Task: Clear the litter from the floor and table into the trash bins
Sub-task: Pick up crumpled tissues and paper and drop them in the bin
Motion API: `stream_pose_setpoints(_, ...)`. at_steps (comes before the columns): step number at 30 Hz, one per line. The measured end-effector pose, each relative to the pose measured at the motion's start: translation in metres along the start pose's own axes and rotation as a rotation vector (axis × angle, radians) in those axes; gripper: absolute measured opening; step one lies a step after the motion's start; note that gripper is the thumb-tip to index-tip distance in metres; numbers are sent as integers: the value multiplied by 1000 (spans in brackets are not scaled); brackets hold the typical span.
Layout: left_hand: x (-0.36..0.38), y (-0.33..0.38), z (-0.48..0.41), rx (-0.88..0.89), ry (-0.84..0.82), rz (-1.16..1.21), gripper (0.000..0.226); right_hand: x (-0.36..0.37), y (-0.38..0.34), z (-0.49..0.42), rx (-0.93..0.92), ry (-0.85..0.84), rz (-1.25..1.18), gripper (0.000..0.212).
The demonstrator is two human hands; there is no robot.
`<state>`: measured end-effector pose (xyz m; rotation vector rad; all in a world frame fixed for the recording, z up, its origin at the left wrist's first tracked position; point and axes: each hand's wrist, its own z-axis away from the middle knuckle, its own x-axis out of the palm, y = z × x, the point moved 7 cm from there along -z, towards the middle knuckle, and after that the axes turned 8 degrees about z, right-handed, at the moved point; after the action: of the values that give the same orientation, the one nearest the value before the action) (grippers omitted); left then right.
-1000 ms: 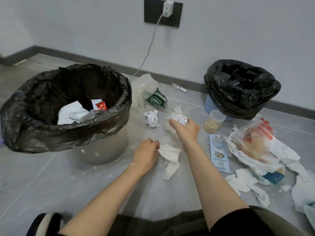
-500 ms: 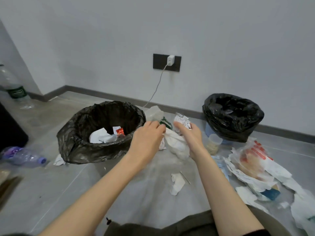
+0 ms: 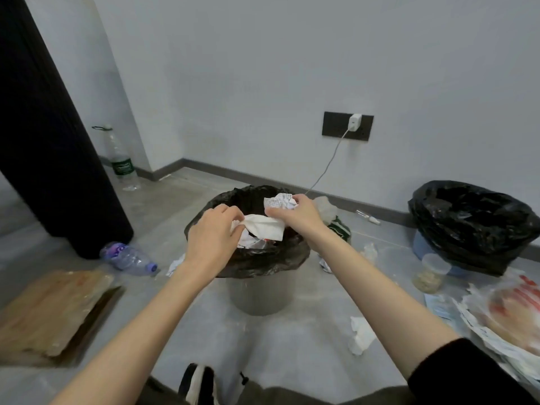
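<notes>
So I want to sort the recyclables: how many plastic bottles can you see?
2. An upright clear bottle stands by the far wall corner; a purple-labelled bottle lies on the floor beside the dark column. Others may be hidden.

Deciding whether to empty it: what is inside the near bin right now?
Crumpled white paper with a red scrap lies inside the near bin. Both hands and the tissue they hold cover the rest.

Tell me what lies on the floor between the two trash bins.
In the head view, between the near bin and the far bin: a green wrapper, crumpled tissue and a lidded plastic cup.
</notes>
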<state>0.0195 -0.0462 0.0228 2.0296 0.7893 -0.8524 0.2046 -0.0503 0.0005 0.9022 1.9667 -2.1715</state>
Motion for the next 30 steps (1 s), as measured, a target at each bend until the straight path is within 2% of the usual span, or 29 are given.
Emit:
stream_pose_setpoints(2,4,-13,-4,-57,6,15,15,8,-4,-5,-13,-5,14,32)
stream_pose_setpoints(3,8,-18,-7,-79,2,31,17,11,-5,-7,-17,-25,40,39)
stream_pose_setpoints(5,20,-23,-12,-96,-37,64,29,13,-4,-11,-30,-57,111,65)
stream_pose_setpoints(7,33,-26,-13,-108,-114,104,47,9,-3,-12,-69,-51,131,70)
stream_pose_setpoints(9,41,-27,-10,-111,-167,155,54,1,1,-12,-101,-17,117,62)
stream_pose_setpoints(13,43,-17,-2,-49,-155,192,45,-13,24,-5,-67,21,-27,43)
stream_pose_setpoints(17,41,9,9,-1,-113,216,33,-34,60,7,36,112,-105,25)
stream_pose_setpoints(21,52,36,24,71,-124,201,28,-47,98,22,177,144,-104,18)
stream_pose_setpoints(28,87,45,41,231,-126,110,42,-35,189,50,545,-95,13,17)
stream_pose_setpoints(30,93,44,44,258,-101,51,42,-33,215,51,572,-123,194,23)
